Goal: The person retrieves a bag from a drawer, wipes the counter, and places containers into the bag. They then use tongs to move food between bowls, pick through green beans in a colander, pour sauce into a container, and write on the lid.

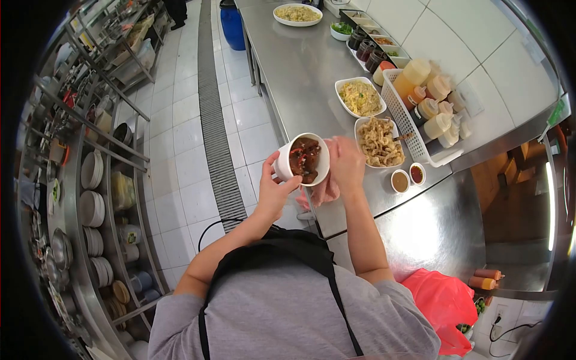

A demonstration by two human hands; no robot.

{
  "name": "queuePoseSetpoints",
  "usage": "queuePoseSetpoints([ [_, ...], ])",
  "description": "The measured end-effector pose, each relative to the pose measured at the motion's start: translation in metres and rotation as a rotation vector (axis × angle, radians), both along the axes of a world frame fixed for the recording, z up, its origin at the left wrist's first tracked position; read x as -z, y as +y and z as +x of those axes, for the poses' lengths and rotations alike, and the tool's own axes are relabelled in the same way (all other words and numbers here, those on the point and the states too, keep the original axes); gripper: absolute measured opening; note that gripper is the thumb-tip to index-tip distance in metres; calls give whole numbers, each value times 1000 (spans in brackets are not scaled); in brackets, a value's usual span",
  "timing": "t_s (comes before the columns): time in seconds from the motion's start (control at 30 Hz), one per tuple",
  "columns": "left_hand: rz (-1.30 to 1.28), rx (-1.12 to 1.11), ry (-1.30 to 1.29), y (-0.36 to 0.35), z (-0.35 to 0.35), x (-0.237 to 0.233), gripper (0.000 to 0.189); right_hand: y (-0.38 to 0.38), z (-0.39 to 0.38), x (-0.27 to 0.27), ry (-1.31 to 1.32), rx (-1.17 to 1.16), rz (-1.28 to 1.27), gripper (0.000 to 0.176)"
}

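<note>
My left hand [277, 191] grips a white bowl [324, 157] by its left side, thumb on the near rim. Inside the tilted bowl is dark, saucy food [305, 159] with red strips and pale bits on top. On the bowl's right side is my right hand [348, 162], slightly blurred, closed on a pink cloth [327, 191] that hangs beneath the bowl. Just right of that hand stands a white dish of fried pieces [379, 141]. Two small sauce cups, one brown [399, 181] and one dark red [417, 174], sit nearby on the steel counter [300, 78].
A dish of yellow rice [361, 98], a farther rice plate [297, 15] and a white basket of squeeze bottles [414, 129] line the counter. Shelves with stacked plates [92, 171] stand left. A blue barrel [232, 27] is ahead; a red plastic bag [435, 303] lies right.
</note>
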State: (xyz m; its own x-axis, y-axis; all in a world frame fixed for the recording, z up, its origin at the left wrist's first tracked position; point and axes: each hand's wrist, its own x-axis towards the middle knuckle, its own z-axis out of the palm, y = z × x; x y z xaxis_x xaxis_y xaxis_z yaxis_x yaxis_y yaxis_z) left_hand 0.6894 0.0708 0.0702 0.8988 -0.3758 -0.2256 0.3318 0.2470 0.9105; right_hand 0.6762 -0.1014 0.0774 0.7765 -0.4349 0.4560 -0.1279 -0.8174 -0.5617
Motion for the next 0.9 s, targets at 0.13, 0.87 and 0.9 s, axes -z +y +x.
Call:
queuePoseSetpoints([
  [0.13,-83,-74,131,15,7,2,73,-17,-10,1,-43,-39,17,17],
  [0.87,-13,-175,-277,-5,5,27,76,15,6,-6,255,-11,-137,19],
  [0.9,-24,-166,-264,-4,6,26,75,7,5,-6,252,-11,-137,19],
])
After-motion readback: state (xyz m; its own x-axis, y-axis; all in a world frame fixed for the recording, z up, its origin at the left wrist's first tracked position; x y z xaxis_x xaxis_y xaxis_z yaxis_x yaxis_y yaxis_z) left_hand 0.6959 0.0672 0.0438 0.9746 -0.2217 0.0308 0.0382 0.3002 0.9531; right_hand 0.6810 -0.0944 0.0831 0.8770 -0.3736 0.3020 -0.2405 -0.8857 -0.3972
